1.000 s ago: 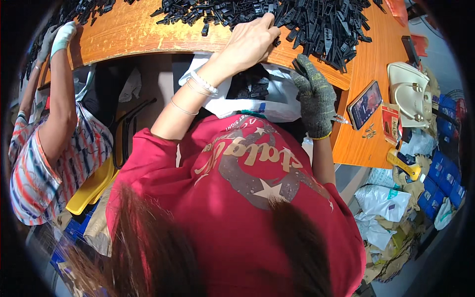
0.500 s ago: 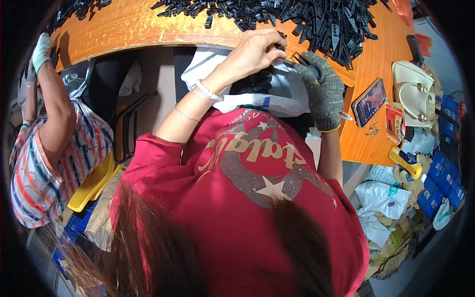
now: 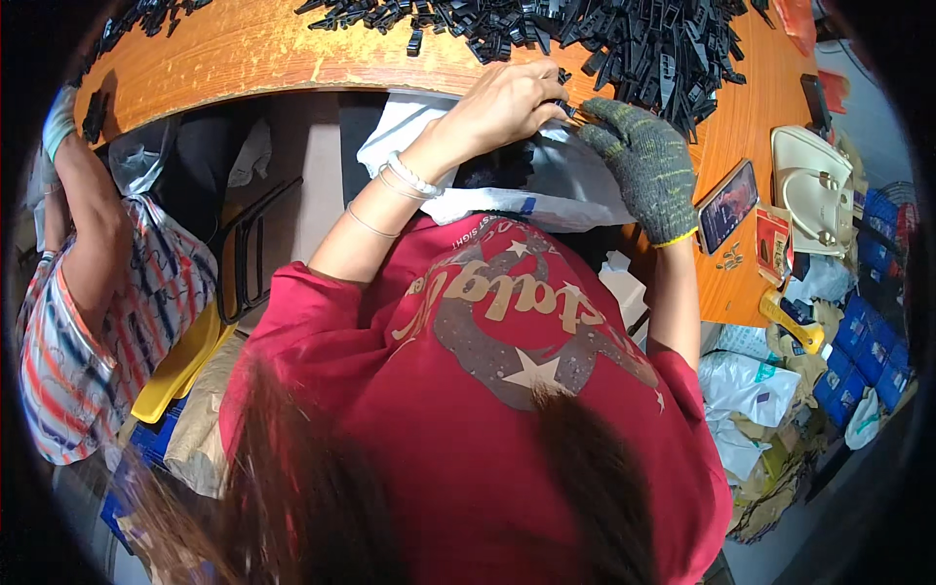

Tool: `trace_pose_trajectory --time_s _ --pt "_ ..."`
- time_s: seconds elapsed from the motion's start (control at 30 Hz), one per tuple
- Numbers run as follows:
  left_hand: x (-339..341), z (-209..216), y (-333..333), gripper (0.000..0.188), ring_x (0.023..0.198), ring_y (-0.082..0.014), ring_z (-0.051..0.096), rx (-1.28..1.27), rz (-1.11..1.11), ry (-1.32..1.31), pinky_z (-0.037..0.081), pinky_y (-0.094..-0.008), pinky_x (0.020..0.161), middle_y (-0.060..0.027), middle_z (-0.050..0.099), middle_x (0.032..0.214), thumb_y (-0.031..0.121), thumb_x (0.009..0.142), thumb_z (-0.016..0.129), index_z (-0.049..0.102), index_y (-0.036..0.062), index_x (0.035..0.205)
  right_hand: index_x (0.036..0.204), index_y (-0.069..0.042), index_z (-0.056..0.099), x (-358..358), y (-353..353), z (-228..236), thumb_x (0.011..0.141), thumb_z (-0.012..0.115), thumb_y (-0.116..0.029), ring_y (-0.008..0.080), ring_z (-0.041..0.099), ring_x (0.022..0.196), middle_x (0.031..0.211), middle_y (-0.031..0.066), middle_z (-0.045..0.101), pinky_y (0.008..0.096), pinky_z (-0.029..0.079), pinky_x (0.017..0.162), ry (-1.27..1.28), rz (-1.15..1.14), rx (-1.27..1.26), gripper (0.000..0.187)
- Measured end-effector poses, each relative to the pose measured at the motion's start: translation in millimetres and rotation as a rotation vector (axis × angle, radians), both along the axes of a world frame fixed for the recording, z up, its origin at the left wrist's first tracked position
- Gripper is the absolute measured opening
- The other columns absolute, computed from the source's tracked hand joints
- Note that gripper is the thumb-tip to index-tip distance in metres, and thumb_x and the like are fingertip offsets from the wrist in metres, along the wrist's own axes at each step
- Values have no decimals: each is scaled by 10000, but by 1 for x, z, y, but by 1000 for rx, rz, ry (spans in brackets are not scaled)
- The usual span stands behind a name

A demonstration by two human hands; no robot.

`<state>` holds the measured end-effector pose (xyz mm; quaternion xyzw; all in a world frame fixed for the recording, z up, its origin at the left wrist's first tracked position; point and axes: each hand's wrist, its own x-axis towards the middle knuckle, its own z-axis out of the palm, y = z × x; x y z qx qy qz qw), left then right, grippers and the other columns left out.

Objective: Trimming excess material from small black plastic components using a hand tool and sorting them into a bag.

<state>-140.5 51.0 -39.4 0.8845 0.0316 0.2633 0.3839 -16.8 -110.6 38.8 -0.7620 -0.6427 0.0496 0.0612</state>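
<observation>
Since the frame 0.5 s earlier, the gloved right hand (image 3: 651, 168) has shifted toward the smartphone (image 3: 728, 207), and the co-worker's gloved hand (image 3: 60, 119) has moved down and outward at far left. The left hand (image 3: 502, 109) is roughly where it was, at the near edge of the wooden surface (image 3: 370, 70). Left fingers: bare, curled, closed on 1 small black plastic clip (image 3: 568, 109), mostly hidden by the fingers. Right fingers: in a dark grey knit glove, partly bent, tips just beside the clip; cannot tell whether they grip it. A pile of black clips (image 3: 668, 68) lies on the surface beyond both hands; 1 loose clip (image 3: 414, 42) sits apart, left of the pile. Below the edge, in front of the torso, a white plastic bag (image 3: 478, 207) gapes, dark contents inside, details unclear. Right side of the surface: the smartphone, a red packet (image 3: 775, 244) and a cream handbag (image 3: 817, 190). White bead bracelet (image 3: 414, 179) on the left wrist.
</observation>
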Motion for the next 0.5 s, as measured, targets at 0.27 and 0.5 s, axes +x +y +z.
trace_pose_trajectory --time_s 0.27,0.5 --pt "1 -3 2 135 728 -303 591 -39 -56 -59 471 -371 642 -113 568 799 105 780 678 633 11 865 942 -100 635 -1 38 16 804 630 -289 327 620 858 857 147 638 431 490 728 -41 30 -179 235" --pt "2 -8 -3 184 722 -281 574 -71 -39 -154 454 -364 652 -80 533 772 61 744 671 593 60 911 903 -109 663 -13 56 29 815 620 -309 330 637 792 804 163 642 445 498 678 -25 -72 -349 223"
